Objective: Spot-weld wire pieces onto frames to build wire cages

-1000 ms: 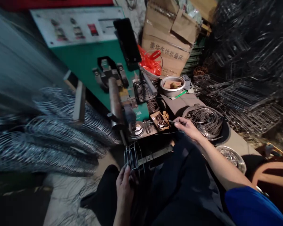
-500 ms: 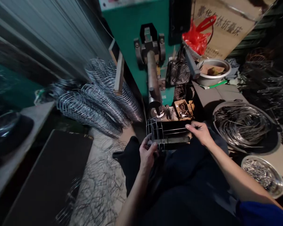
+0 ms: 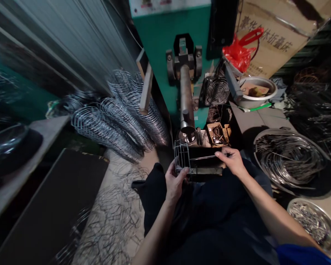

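My left hand [image 3: 175, 182] grips the near edge of a small wire cage [image 3: 182, 156] that stands on a dark metal jig just below the green machine's [image 3: 179, 40] horizontal steel arm [image 3: 187, 99]. My right hand [image 3: 231, 161] pinches a thin wire rod [image 3: 205, 157] that runs leftward into the cage. Both hands sit over my dark-trousered lap.
Rows of stacked wire cages [image 3: 118, 114] lie left of the machine. A round tray of wire rings [image 3: 289, 158] and a metal dish of small parts [image 3: 314, 222] sit at right. A small box of bits [image 3: 217, 133], a fan [image 3: 216, 91], a bowl [image 3: 257, 92], a red bag and cartons stand behind. Loose wire scraps [image 3: 110, 217] cover the floor.
My right hand came back from the tray of wire with a rod and brought it to the cage. The left hand lifted the cage up to the jig. The view swung left.
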